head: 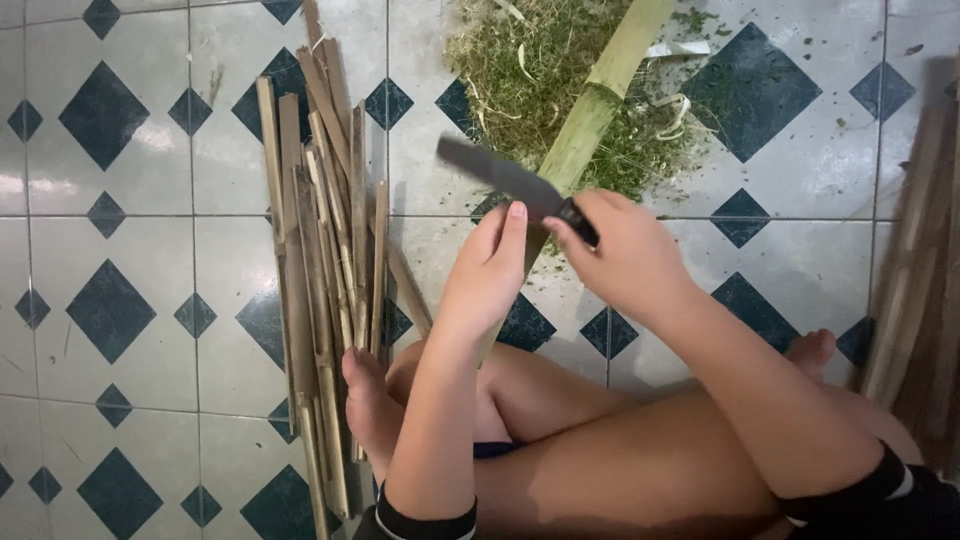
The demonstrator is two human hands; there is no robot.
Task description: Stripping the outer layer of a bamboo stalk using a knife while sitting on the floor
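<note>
Right hand (628, 255) clamps a dark flat-bladed knife (505, 178) against the green bamboo pole (590, 115); left hand (490, 270) wraps the pole lower down. Split brown strips (315, 250) crowd the left side, fibrous shavings (520, 70) heaped ahead on smooth tiled floor (120, 300).

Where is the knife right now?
In the head view, the dark-bladed knife is upper centre, gripped by the right hand; its blade lies across the green bamboo pole, beside the left hand.

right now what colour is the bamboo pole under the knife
Pale green, the bamboo pole seen best in the head view, lying under the dark knife.
</note>
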